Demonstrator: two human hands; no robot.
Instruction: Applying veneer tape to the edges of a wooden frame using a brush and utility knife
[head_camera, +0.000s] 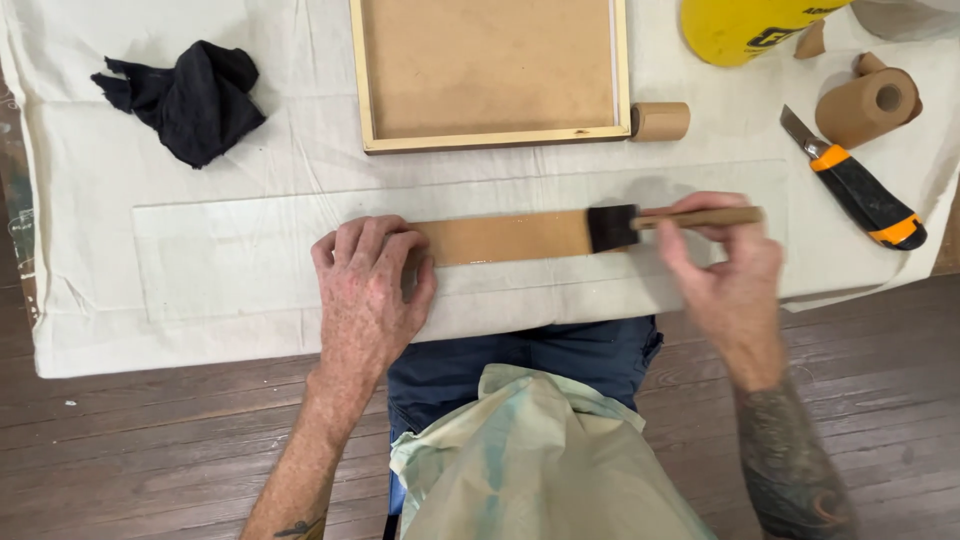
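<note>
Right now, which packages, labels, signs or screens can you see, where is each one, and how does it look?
Yellow container: top right edge of the cloth, rounded, cut off by the frame, with a dark printed mark.
Knife: far right, black and orange handle; no label that I can make out.
No signs or screens.

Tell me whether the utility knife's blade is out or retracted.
Out: the utility knife lies on the cloth with a grey blade tip showing past its orange collar.

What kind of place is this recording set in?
Likely a framing or craft workshop: a cloth-covered bench holds a wooden frame, brown paper tape rolls and a utility knife, while the right hand draws a foam brush along a paper strip.
</note>
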